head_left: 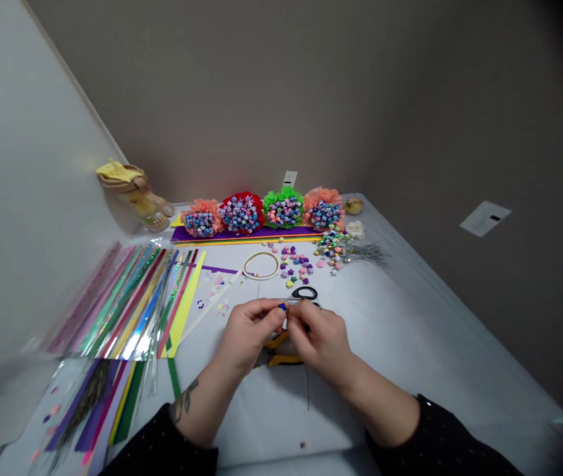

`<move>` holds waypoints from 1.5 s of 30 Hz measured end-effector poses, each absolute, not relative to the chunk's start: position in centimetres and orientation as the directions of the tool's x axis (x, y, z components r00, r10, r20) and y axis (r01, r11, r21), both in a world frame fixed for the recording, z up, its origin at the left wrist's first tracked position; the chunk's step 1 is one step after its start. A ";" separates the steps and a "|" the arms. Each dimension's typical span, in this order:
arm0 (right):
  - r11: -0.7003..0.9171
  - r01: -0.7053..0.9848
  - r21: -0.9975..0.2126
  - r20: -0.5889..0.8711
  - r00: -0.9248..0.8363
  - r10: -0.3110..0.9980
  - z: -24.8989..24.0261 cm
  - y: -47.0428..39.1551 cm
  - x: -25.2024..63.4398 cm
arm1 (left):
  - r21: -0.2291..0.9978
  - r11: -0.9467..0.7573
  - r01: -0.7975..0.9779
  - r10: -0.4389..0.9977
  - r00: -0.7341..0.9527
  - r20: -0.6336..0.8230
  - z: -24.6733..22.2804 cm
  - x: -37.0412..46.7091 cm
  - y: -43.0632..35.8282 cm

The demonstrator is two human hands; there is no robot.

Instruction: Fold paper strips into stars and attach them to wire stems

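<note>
Over the middle of the table my two hands meet at a small blue paper star point(282, 307). My left hand point(251, 330) pinches it between thumb and forefinger. My right hand point(321, 334) is closed, its fingertips pressed against the star's right side; its other fingers are curled under. Beneath my hands lie yellow-handled pliers point(284, 359), partly hidden. Just beyond the fingertips are scissors with black handles point(305, 293), their blades mostly covered. A thin wire point(307, 390) shows below my right hand; whether I hold it cannot be seen.
Loose paper stars point(296, 264) and a gold hoop point(261, 266) lie ahead. Star bouquets point(241, 213) line the back wall. Stars on wire stems point(335, 244) lie back right. Packs of paper strips point(112, 301) and dark wires point(87, 396) fill the left, with a jar point(155, 215) behind.
</note>
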State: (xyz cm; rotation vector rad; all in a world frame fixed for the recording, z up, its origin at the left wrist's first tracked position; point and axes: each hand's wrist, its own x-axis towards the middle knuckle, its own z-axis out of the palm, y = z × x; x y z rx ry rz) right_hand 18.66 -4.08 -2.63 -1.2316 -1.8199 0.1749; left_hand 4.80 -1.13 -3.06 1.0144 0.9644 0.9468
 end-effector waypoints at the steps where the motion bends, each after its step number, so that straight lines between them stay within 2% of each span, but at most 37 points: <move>1: 0.508 0.677 -0.533 0.606 -0.113 0.787 -2.6 -4.0 18.7 | 0.965 0.221 -0.142 0.946 0.271 -0.177 -3.0 4.8 -1.1; 4: 0.547 0.677 -0.492 0.631 -0.155 0.760 -2.7 -4.1 18.7 | 0.994 0.107 -0.004 0.959 0.265 -0.102 -2.5 4.4 -1.0; 7: 0.552 0.663 -0.505 0.634 -0.149 0.759 -2.7 -4.3 18.7 | 0.996 0.004 0.089 0.958 0.286 -0.030 -2.1 4.1 -0.9; 16: 0.520 0.627 -0.580 0.605 -0.097 0.790 -2.8 -4.5 18.6 | 0.975 -0.140 0.175 0.943 0.324 0.078 -2.3 3.9 -0.7; 22: 0.397 0.481 -0.782 0.466 0.029 0.884 -2.9 -4.6 18.2 | 0.951 -0.237 0.200 0.936 0.311 0.167 -2.0 3.8 -1.0; 27: 0.294 0.405 -0.866 0.346 0.060 0.936 -3.0 -4.3 18.1 | 0.950 -0.235 0.204 0.953 0.240 0.184 -1.6 4.0 -1.1; 29: 0.222 0.301 -0.928 0.248 0.050 0.968 -3.0 -4.0 18.1 | 0.963 -0.188 0.195 0.967 0.206 0.147 -1.6 3.9 -1.0; 32: 0.042 -0.002 -0.999 0.042 -0.032 0.999 -2.9 -3.4 18.0 | 0.981 -0.103 0.164 0.983 0.166 0.075 -1.8 3.8 -0.7; 35: -0.135 -0.268 -0.954 -0.105 -0.123 0.987 -2.9 -3.0 18.0 | 0.991 -0.046 0.122 0.987 0.161 0.026 -2.0 3.9 -0.5; 38: -0.237 -0.377 -0.895 -0.211 -0.110 0.971 -3.2 -3.0 18.0 | 0.995 -0.027 0.097 0.987 0.158 0.012 -2.0 4.0 -0.6; 41: -0.208 -0.352 -0.913 -0.204 -0.050 0.978 -3.2 -3.1 18.1 | 0.991 -0.058 0.117 0.984 0.176 0.036 -2.1 4.1 -0.6; 45: -0.098 -0.163 -0.982 -0.098 -0.007 0.995 -2.7 -3.3 18.4 | 0.976 -0.131 0.171 0.971 0.220 0.092 -2.1 3.9 -0.5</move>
